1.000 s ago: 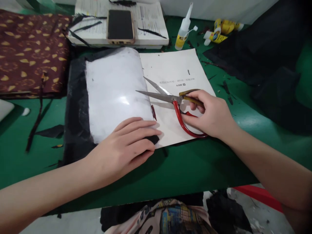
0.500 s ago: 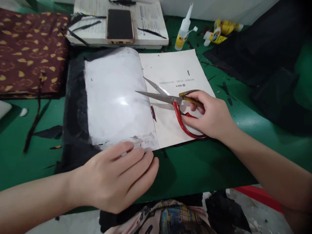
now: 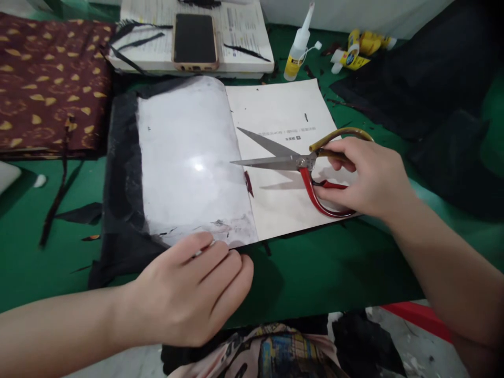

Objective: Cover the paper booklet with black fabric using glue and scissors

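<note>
Scissors [image 3: 302, 163] are gaping over page [image 3: 189, 157], maybe risking nicks; right hand [image 3: 378, 178] is gripping them, left hand [image 3: 192, 294] is curling, hold unclear.

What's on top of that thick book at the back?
A phone and black scraps lie on the book. Whatever is under the phone is covered, so I can't see it.

At six o'clock, a pale pink garment [image 3: 293, 354] bears blue, yellow and black print; left hand [image 3: 189, 291] and right hand [image 3: 374, 176] are bare
</note>
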Demonstrator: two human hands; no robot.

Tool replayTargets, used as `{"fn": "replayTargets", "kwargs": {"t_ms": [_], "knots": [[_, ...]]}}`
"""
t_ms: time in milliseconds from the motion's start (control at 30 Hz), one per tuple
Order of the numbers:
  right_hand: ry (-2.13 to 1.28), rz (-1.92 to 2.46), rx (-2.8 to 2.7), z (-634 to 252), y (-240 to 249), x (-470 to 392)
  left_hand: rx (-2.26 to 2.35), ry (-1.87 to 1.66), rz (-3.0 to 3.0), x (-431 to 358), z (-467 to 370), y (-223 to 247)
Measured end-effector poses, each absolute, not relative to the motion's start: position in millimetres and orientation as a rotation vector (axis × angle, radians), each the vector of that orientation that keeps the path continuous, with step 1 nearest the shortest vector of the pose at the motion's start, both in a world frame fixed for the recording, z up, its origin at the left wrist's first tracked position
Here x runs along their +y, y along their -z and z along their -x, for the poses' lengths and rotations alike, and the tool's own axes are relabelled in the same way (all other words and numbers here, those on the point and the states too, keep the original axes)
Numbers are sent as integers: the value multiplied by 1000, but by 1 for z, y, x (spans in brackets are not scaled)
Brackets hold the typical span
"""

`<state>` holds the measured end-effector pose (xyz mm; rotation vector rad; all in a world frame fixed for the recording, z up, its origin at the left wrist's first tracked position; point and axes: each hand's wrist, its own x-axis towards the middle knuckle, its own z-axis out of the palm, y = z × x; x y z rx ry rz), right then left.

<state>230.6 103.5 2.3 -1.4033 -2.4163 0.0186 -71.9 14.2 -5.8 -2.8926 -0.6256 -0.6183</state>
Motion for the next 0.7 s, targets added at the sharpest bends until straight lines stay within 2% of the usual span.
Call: {"fn": "replayTargets", "kwargs": {"t_ms": [367, 700], "knots": [[-78, 1469, -2339, -228, 6, 105, -958, 725, 3058, 33, 78, 11], [-102, 1459, -2358, -225, 5, 103, -837, 619, 2888, 33, 72, 10]]}}
